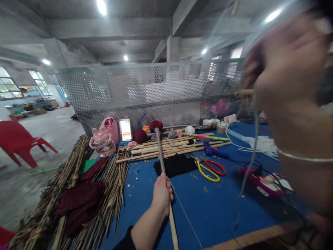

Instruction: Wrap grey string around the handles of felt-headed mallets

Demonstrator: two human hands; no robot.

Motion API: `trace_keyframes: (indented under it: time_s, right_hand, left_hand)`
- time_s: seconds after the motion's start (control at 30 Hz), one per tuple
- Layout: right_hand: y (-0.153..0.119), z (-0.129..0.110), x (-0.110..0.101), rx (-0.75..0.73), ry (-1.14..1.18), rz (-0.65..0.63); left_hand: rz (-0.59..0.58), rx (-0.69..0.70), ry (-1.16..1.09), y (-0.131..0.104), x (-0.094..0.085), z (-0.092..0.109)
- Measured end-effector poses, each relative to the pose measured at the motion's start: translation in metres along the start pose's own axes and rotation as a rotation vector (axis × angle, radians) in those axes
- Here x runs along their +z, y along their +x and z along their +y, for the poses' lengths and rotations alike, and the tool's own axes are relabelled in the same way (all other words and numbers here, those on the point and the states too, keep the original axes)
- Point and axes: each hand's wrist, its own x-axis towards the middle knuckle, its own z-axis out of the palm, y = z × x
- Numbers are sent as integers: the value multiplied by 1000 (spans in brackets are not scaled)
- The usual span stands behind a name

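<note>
My left hand (162, 194) is closed around a long pale stick (173, 225) just below its grey-wrapped stretch (160, 152). At the stick's far end sits a dark red ball (156, 125). A thin pale thread (186, 211) slants down from beside this hand toward the table's front edge. Raised at the upper right, my right hand (288, 66) is blurred, its fingers curled in. Grey yarn (253, 152) hangs from it in a loose line. By its wrist a short piece of pale wood (244, 92) shows, partly hidden.
On the blue table (208, 215) lie scissors (208, 170), a black cloth (177, 166), a blue glue gun (214, 151) and a magenta power strip (262, 182). Bundled twigs (106, 205) and dark red cloth (80, 205) fill the left. A perforated metal screen (135, 90) stands behind.
</note>
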Motion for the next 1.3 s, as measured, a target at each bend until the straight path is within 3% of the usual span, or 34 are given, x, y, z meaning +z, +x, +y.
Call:
trace_keyframes:
  time_s: [0.03,0.07,0.13,0.17,0.2,0.23,0.3,0.4,0.5,0.57,0.8,1.0,1.07,1.23,1.3]
  right_hand:
    - [-16,14,4,5,-203,-14]
    - [-32,29,11,63,-374,-242]
    - [-66,59,28,242,-659,-837]
    - [-82,71,39,346,-805,-962]
    - [-98,79,50,383,-898,-939]
    - [-113,83,62,341,-848,-855]
    - [-142,82,89,333,-440,-683]
    - [-180,69,129,687,236,-761]
    - [-207,64,152,1021,530,-899]
    - [-216,68,154,1096,636,-938]
    - [-217,76,130,993,624,-1035]
    - [-214,76,132,1021,643,-931]
    - [-211,75,135,1091,662,-884]
    - [-207,64,137,1447,948,-748]
    - [-208,59,135,1476,933,-700]
  left_hand:
    - [-3,2,0,0,0,0]
    - [-5,-1,0,0,0,0]
    - [-12,-9,1,0,0,0]
    - [-18,-12,2,0,0,0]
    - [-24,-16,4,0,1,0]
    - [-26,-18,7,1,1,0]
    - [-25,-21,15,1,1,0]
    - [-30,-26,23,1,2,-1]
    - [-34,-25,27,2,2,-1]
    - [-22,-23,25,2,2,-1]
    - [-23,-46,-43,4,0,-4]
    - [-11,-38,-73,5,0,-5]
    - [-4,-13,-75,5,0,-6]
    - [27,9,-73,5,-1,-8]
    - [20,-9,-87,4,-1,-6]
